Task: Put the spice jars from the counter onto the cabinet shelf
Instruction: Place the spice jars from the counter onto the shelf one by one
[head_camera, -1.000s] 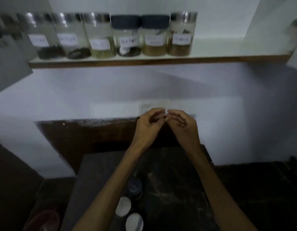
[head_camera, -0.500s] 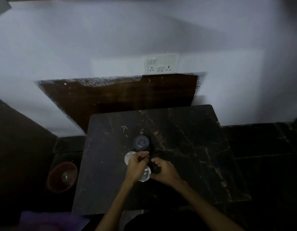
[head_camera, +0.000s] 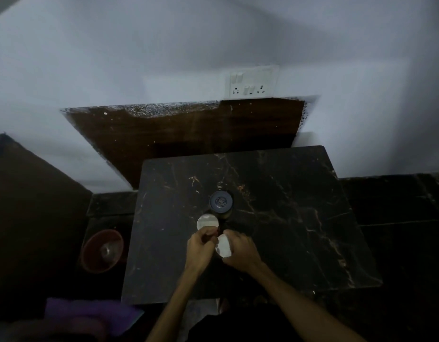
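Three spice jars stand close together on a dark marble counter [head_camera: 287, 218], seen from above. The farthest has a dark blue lid [head_camera: 221, 201]. A jar with a silver lid [head_camera: 207, 222] stands just in front of it. The nearest silver-lidded jar [head_camera: 224, 246] sits between my two hands. My left hand [head_camera: 201, 248] curls against its left side and my right hand [head_camera: 240, 251] wraps its right side. The jar bodies are mostly hidden in the dark. The cabinet shelf is out of view.
A white switch-and-socket plate [head_camera: 250, 82] is on the wall above a dark brown backsplash [head_camera: 189, 134]. A reddish bowl [head_camera: 102, 250] sits low to the left of the counter. A purple cloth [head_camera: 90, 314] lies at the bottom left.
The view has dropped from the shelf of jars to the counter. Both hands came down from chest height and closed around the nearest silver-lidded jar.
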